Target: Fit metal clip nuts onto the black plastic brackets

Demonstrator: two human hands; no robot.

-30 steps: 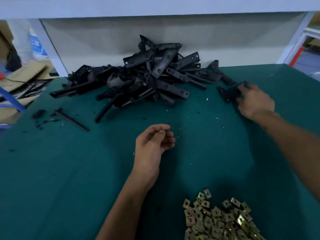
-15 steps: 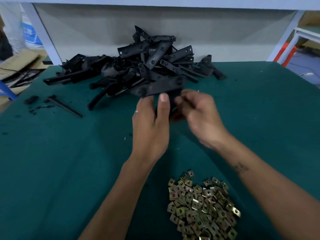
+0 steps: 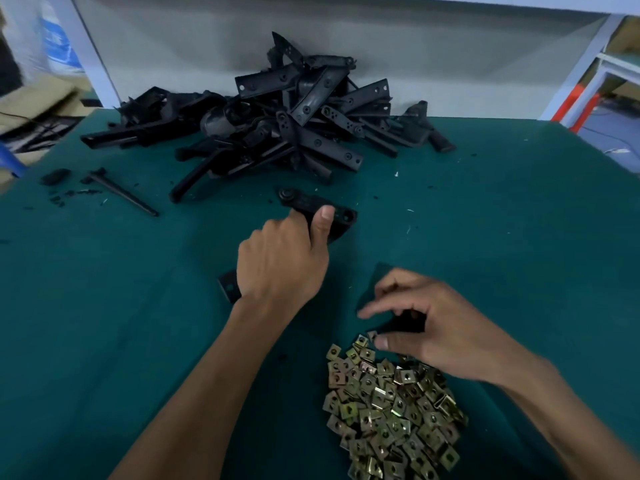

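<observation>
My left hand (image 3: 284, 258) is closed around a black plastic bracket (image 3: 304, 204). The bracket's round end sticks out past my fingers and its lower end shows below my wrist. My right hand (image 3: 426, 327) hovers over the near edge of a heap of brass-coloured metal clip nuts (image 3: 388, 403). Its fingers are curled and spread, with the thumb tip touching a nut at the top of the heap. I cannot tell whether it has gripped one. A big pile of black plastic brackets (image 3: 277, 123) lies at the back of the table.
The green table top (image 3: 104, 306) carries a loose black rod (image 3: 121, 192) and small black bits at the left. A grey back panel stands behind the bracket pile. White frame posts rise at the left and right rear corners.
My right hand let go of the bracket and dropped down to the clip nut heap. My left hand now holds the bracket alone, a little lower than before.
</observation>
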